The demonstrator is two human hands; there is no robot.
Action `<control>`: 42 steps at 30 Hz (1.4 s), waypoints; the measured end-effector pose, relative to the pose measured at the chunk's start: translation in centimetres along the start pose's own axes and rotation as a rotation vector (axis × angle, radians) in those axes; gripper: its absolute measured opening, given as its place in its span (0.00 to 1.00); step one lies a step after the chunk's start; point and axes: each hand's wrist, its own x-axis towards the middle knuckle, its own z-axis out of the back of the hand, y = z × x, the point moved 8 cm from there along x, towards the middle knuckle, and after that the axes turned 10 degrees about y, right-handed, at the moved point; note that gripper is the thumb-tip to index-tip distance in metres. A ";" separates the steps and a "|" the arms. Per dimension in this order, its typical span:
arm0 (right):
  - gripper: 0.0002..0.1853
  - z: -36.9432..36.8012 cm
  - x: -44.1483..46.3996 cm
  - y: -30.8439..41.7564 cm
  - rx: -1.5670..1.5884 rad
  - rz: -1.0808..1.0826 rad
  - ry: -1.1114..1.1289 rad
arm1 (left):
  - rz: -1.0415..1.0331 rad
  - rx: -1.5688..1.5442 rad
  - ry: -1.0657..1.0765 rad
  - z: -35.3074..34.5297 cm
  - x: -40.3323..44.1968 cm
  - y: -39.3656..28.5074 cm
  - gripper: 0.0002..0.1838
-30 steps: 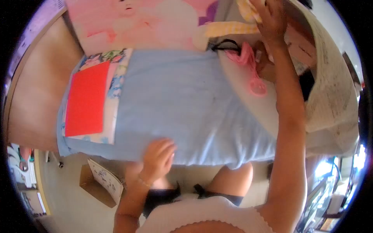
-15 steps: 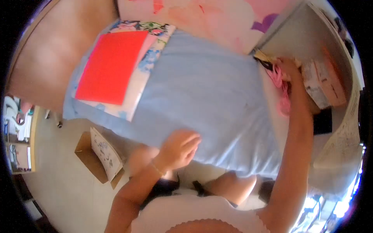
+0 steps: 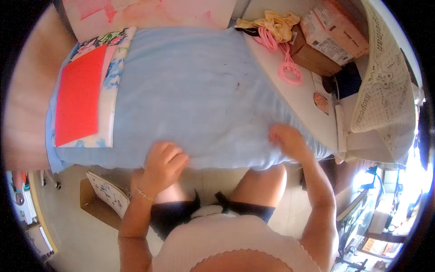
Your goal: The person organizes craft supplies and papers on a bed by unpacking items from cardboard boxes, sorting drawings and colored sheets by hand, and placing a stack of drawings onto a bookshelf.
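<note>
A light blue cloth [image 3: 190,86] covers the surface in front of me, with small dark marks or bits on it. My left hand [image 3: 166,165] is over its near edge, fingers curled in; whatever they may hold is hidden. Above the cloth's near right part is my right hand [image 3: 289,143], its fingers bent and blurred, so I cannot make out anything in them. Coiled pink cord [image 3: 290,72] and a crumpled yellow patterned cloth [image 3: 278,25] lie at the back right, away from both hands.
A red sheet [image 3: 80,97] lies on a floral-patterned piece [image 3: 111,109] at the left. Cardboard boxes [image 3: 333,34] stand at the back right, near a patterned hanging cloth [image 3: 385,86]. On the floor at the left is an open cardboard box [image 3: 93,206] with a printed board.
My right hand has left the pink cord and yellow cloth and come back toward me over the blue cloth. My left hand has shifted slightly left. The view has turned right.
</note>
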 end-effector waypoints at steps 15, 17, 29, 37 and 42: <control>0.06 -4.5 0.0 2.2 0.675 0.175 0.535 | 1.401 -0.671 -0.905 -4.3 -32.8 2.5 0.07; 0.05 -4.8 -0.7 10.1 0.752 0.572 0.962 | 1.558 -0.527 -0.837 -7.9 -39.5 2.3 0.16; 0.06 -4.9 2.3 12.1 0.917 0.308 0.459 | 1.513 0.081 0.076 -6.9 -36.5 12.4 0.32; 0.07 -3.9 2.2 7.8 0.896 0.239 0.361 | 1.559 -0.061 -0.703 8.2 -47.7 6.6 0.19; 0.08 -2.3 4.3 10.3 0.847 0.416 0.407 | 1.543 -0.170 -0.855 15.9 -43.9 1.3 0.20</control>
